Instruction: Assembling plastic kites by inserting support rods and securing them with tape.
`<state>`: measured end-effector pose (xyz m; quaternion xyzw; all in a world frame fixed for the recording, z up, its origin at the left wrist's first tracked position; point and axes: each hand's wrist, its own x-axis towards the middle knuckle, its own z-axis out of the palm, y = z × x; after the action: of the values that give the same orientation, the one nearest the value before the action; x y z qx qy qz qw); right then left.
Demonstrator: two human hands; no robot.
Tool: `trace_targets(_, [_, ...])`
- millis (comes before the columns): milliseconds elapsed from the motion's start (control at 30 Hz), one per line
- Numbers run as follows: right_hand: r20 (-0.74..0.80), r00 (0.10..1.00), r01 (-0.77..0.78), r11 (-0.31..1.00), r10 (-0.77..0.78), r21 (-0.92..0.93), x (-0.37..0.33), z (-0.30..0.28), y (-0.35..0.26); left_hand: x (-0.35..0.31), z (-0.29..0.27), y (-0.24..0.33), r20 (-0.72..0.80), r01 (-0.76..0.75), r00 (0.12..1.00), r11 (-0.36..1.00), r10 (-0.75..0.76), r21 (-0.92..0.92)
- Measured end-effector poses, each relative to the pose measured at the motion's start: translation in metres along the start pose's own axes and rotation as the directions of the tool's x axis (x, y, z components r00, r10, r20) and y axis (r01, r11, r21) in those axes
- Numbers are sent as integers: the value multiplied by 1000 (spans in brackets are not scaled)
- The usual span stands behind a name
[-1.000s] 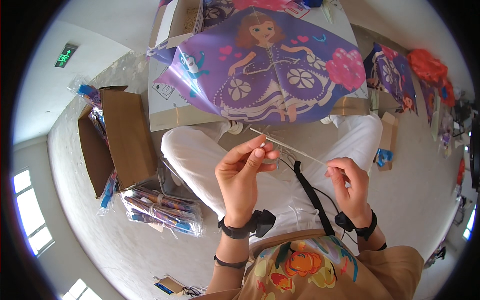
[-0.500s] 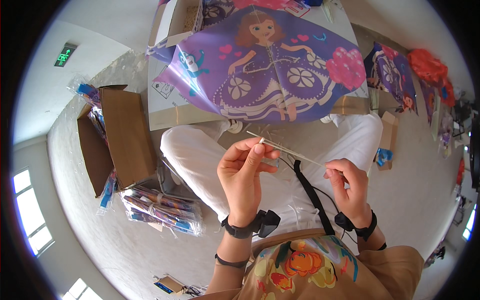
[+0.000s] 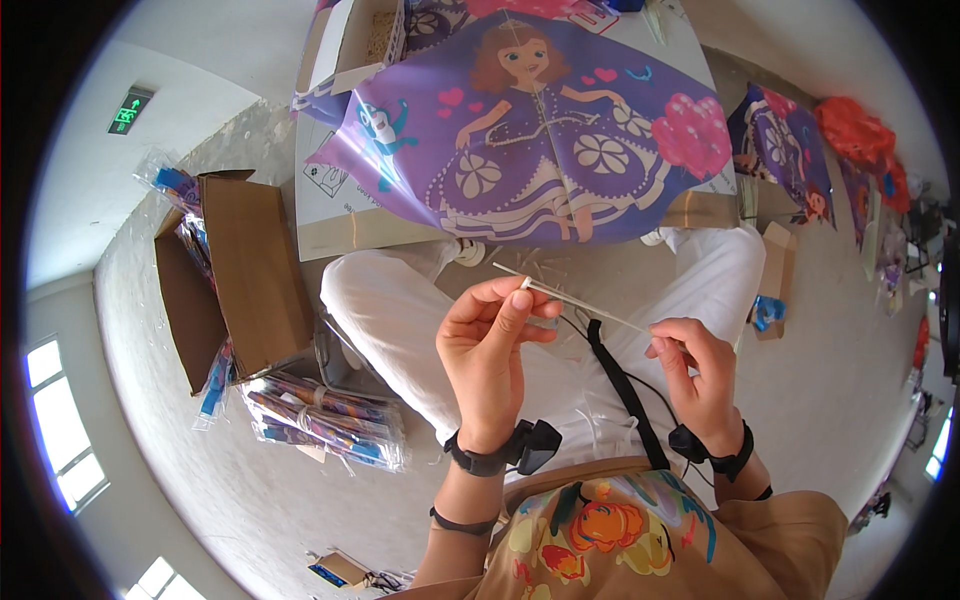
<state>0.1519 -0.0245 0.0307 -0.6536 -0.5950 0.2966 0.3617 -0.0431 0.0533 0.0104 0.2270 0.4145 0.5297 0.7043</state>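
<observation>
My left hand [image 3: 482, 350] is raised above my lap, its thumb and forefinger pinched on a small white piece at a thin pale rod [image 3: 585, 303]. A short length of the rod sticks out beyond those fingertips, toward the table. Its other end runs down to my right hand [image 3: 697, 372], where the thumb and forefinger close on it. Whether it is one rod or two thin strands side by side is too fine to make out. Past my hands, a purple printed kite sheet [image 3: 545, 130] with a princess figure is spread over the table and hangs over its near edge.
A white box [image 3: 340, 45] stands at the table's far left. An open cardboard carton [image 3: 255, 275] holds wrapped packs on the left floor, beside bundled packs in clear plastic [image 3: 325, 415]. To the right are another printed sheet [image 3: 785, 150], a red bag [image 3: 860, 140] and a small carton [image 3: 775, 275].
Both hands stay almost in place, still pinching the rod. The pale strands between them appear slightly closer together.
</observation>
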Motion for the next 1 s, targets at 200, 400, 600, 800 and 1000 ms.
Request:
trace_targets(200, [13, 999, -39, 999, 38, 32, -1, -1, -2, -1, 1, -2, 6, -10, 1000, 1000, 10, -23])
trace_targets(400, [14, 999, -47, 998, 46, 51, -1, -1, -2, -1, 2, -4, 2, -40, 999, 999, 40, -20])
trace_targets(600, [3, 1000, -24, 999, 24, 25, 0, -5, -6, -5, 7, -6, -77, -283, 943, 900, 324, 331])
trace_targets(800, [-13, 1000, -22, 999, 23, 27, 5, 0, -5, -3, 9, -13, 5, -255, 960, 863, 281, 437])
trace_targets(1000, [-41, 997, 58, 996, -61, -60, 48, 6, -12, 13, 24, -17, 160, -312, 950, 846, 268, 433])
